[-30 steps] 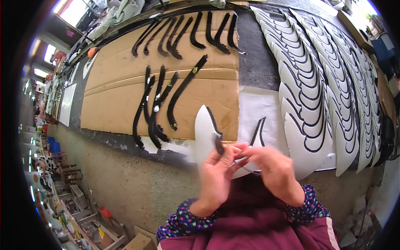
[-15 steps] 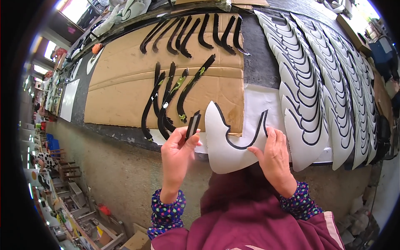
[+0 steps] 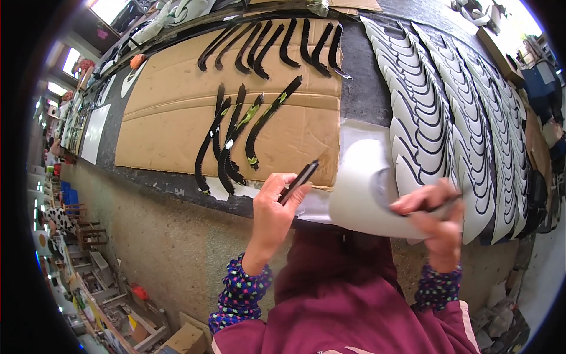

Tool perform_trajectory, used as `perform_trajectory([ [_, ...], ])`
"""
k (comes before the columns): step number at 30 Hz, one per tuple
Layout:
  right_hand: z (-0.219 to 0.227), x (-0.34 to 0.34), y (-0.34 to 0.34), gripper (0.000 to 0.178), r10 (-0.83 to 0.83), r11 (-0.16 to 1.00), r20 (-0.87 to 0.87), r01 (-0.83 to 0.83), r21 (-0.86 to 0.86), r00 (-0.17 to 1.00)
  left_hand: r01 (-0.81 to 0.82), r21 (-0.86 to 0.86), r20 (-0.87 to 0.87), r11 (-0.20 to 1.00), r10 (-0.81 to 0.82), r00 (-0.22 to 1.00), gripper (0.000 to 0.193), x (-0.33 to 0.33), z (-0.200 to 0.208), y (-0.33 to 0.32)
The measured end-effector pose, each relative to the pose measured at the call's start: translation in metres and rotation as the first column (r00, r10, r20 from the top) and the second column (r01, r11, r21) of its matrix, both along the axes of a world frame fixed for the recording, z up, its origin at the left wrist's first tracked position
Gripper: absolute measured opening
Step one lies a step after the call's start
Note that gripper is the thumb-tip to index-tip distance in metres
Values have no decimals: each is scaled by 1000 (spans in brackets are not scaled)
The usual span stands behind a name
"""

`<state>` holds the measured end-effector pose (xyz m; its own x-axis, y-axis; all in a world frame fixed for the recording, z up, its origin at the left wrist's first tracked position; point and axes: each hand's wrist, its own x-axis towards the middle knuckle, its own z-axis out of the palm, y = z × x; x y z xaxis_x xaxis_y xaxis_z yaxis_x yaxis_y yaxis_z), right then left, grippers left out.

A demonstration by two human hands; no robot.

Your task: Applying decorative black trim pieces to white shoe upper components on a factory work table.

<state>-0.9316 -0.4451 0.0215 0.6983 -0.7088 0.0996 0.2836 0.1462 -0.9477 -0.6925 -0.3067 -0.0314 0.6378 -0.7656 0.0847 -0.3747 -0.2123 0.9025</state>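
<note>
My left hand [image 3: 272, 215] is closed around a slim black tool [image 3: 305, 177]. The tool slants up to the right, and its exact kind is unclear. A white curved piece [image 3: 356, 197] with a dark-edged notch is smeared by motion at the table's near edge. My right hand [image 3: 437, 221], also blurred, grips this piece at its right side, with thumb and fingers closed. The white piece partly covers a pale sheet [image 3: 367, 133] beside the cardboard.
Brown cardboard [image 3: 159, 127] on the dark table bears several curved black strips [image 3: 273, 109], some smeared yellow-green and white. To the right, similar white pieces [image 3: 410, 106] with black curved edges overlap in several long rows. Wooden racks [image 3: 132, 301] stand on the floor at lower left.
The white piece has moved right and turned, with my right hand moving right and now gripping its side. My left hand has shifted slightly right, and its tool now leans further over.
</note>
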Motion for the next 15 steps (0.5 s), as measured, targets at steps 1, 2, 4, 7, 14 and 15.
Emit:
perform_trajectory([
  [1, 22, -5, -4, 30, -153, 985, 29, 155, -69, 988, 10, -19, 103, 1000, -8, 995, 23, -1, -3, -2],
  [2, 40, -9, -8, 30, -295, 945, 73, 302, -127, 953, 16, -34, 210, 999, -8, 978, 25, -2, -3, -3],
  [4, 47, -19, -13, 30, -380, 902, 58, 384, -199, 923, -18, 38, 247, 999, 8, 969, 30, 0, -5, -1],
  [7, 47, 1, -3, 20, -208, 950, -317, 113, -292, 925, 29, 68, 480, 997, -58, 875, 35, 4, -19, 1],
  [14, -30, 69, 38, 17, -207, 829, -680, -242, -503, 703, 153, 114, 630, 982, -191, 753, 35, 18, -32, -1],
  [15, -36, 70, 45, 18, -222, 764, -676, -305, -569, 703, 146, 147, 697, 978, -207, 686, 34, 23, -33, 1],
])
